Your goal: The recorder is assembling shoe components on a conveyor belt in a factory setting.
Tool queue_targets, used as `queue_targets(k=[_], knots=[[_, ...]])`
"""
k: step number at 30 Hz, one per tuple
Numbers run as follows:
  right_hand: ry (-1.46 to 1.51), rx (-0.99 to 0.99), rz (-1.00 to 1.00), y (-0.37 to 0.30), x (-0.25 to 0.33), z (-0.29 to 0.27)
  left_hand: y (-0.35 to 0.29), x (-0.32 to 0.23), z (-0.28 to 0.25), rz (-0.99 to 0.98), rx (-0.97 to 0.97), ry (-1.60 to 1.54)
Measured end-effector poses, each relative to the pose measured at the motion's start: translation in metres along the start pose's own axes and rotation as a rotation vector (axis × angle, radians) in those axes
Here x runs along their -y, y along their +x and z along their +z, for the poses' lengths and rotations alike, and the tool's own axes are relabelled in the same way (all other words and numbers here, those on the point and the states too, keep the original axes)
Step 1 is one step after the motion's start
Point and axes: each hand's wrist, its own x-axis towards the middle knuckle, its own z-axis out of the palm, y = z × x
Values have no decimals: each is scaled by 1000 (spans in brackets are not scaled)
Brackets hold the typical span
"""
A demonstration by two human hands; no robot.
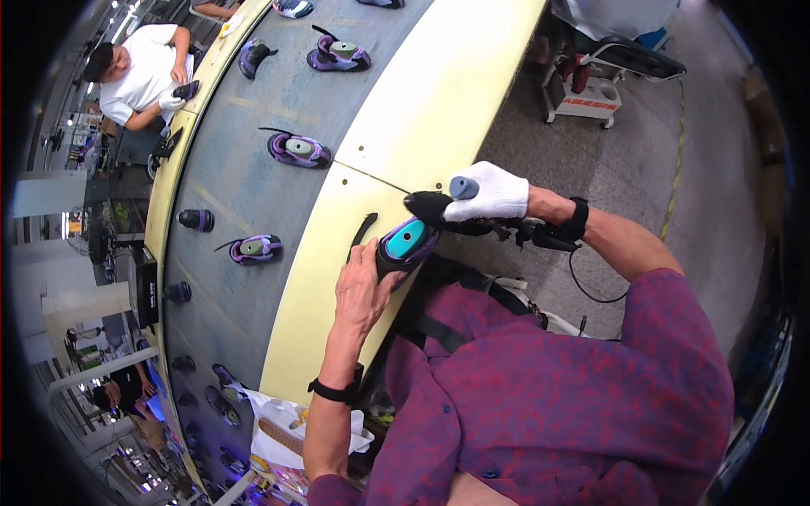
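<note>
My bare left hand point(359, 291) grips a black and purple shoe point(392, 263) at the near edge of the pale yellow ledge. A teal insert with a dark hole, like a shoe last point(407, 241), fills the shoe's opening. My right hand point(494, 192), in a white knit glove, is closed around a thing with a grey-blue round end point(463, 187); its kind I cannot make out. Just below the glove, a black pointed part point(426, 206) reaches over the shoe's far end; I cannot tell what it belongs to. A black curved strap point(363, 234) lies beside my left fingers.
On the grey conveyor belt point(228, 160) stand several similar shoes, one of them a purple shoe point(299, 148) with a green insert. Across the belt a person point(148, 72) handles a shoe. White paper point(283, 434) lies at lower left. A white wheeled cart point(582, 97) stands on the floor.
</note>
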Motion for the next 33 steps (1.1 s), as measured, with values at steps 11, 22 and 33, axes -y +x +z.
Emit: queue_targets(k=[11, 22, 33], knots=[[201, 74, 299, -11, -20, -23, 9, -4, 25, 144, -122, -32], [-7, 183, 202, 14, -6, -30, 21, -4, 37, 143, -149, -36], [-81, -62, 97, -16, 0, -4, 7, 2, 30, -28, -156, -94]])
